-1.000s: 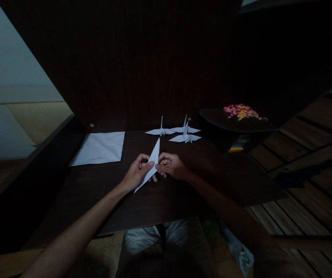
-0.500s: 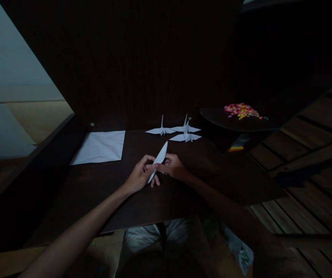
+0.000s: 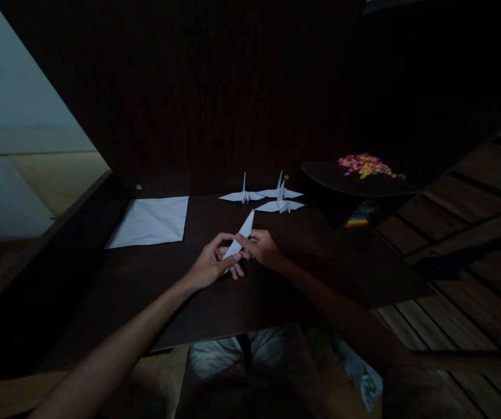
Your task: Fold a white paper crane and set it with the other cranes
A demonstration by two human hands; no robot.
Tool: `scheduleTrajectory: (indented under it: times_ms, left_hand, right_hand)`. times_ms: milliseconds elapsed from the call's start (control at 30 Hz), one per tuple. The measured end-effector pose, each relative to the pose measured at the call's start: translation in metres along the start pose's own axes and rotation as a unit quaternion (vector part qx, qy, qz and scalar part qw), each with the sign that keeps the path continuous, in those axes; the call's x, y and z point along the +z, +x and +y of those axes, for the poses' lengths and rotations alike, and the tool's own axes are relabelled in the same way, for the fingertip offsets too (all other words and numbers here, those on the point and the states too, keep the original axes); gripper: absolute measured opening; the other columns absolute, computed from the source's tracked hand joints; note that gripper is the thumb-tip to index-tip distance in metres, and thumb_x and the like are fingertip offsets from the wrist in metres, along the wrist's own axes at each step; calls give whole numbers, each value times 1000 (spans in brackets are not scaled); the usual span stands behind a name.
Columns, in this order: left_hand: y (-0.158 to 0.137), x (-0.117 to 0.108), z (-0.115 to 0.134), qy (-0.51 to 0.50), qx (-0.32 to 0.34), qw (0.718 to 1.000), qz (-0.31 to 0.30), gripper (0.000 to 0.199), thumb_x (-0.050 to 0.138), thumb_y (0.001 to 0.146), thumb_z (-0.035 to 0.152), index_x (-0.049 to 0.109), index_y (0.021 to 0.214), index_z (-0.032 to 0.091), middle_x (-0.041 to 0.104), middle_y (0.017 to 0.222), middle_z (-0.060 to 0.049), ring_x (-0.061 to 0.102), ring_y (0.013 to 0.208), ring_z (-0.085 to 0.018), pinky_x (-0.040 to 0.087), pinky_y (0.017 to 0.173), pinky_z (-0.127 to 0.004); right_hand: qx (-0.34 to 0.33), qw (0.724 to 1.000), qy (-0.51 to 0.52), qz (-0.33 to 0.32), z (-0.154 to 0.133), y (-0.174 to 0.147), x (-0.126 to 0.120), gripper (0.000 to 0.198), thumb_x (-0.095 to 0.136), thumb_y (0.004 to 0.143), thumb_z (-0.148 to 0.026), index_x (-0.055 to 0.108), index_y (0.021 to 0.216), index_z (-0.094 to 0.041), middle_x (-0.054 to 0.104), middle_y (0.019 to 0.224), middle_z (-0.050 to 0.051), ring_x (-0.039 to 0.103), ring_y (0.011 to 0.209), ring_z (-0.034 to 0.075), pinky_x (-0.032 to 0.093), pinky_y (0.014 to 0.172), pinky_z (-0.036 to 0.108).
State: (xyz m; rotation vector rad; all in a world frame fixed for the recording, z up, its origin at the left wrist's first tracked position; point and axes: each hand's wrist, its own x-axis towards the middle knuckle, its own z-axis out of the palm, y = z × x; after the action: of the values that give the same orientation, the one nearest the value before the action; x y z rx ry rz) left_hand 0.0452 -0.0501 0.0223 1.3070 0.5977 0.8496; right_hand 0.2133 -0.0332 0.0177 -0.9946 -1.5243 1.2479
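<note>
1. Tabletop [image 3: 145, 297]: dark brown.
2. Folded paper [image 3: 246, 224], above tabletop: plain white.
3. Paper cranes [image 3: 272, 207], tabletop's back edge: plain white.
4. Flat sheet [image 3: 149, 224], tabletop's left: white, unprinted.
5. Small pieces [image 3: 366, 166], right of tabletop: mixed pink, red, yellow.
6. Wall [image 3: 23, 87], left of tabletop: dull blue-grey.

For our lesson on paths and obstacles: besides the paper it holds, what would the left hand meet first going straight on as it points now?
Probably the right hand, just ahead of the left hand across the folded paper; depth is unclear in this dim view.
</note>
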Motion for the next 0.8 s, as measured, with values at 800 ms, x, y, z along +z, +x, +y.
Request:
scheduleTrajectory:
  times_ms: [800]
  left_hand:
    - [2,-6,-4,-60,-27,998,10,47,72,78,36,40,108,17,73,90,-12,71,62,-21,57,53,-29]
  right_hand:
    - [-32,994,-90,-44,1,1,-9,38,52,86,-50,59,82,-14,54,60,-2,48,52,9,35,47,20]
